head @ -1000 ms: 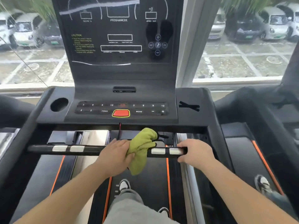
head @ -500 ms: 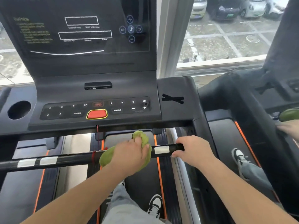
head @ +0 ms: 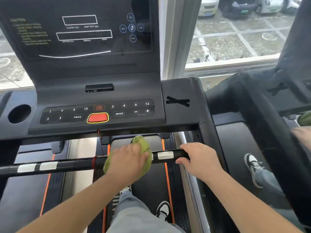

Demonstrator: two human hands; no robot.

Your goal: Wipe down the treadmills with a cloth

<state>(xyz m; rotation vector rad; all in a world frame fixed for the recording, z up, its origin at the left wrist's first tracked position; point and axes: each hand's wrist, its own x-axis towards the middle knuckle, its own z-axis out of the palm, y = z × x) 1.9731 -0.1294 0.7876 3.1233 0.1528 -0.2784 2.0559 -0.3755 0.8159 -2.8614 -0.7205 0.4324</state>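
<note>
Window glass behind the machine looks onto parked cars (head: 239, 7). On the treadmill console (head: 99, 78), legible: "CAUTION" on the dark screen, keys "PROG", "MODE", "STOP START", rows 3, 6, 9, 12. The red button (head: 98, 118) is ringed yellow. A black tape X (head: 178, 101) sits right of the keys and a cup holder (head: 19, 113) sits left. The green cloth (head: 143, 145) is draped over the handlebar (head: 70, 163), with the left hand (head: 127, 158) curled around it. The right hand (head: 198, 158) clasps the bar's right end, beside a silver sensor plate (head: 165, 155). Another person's shoe (head: 252, 167) rests on the neighbouring belt.
</note>
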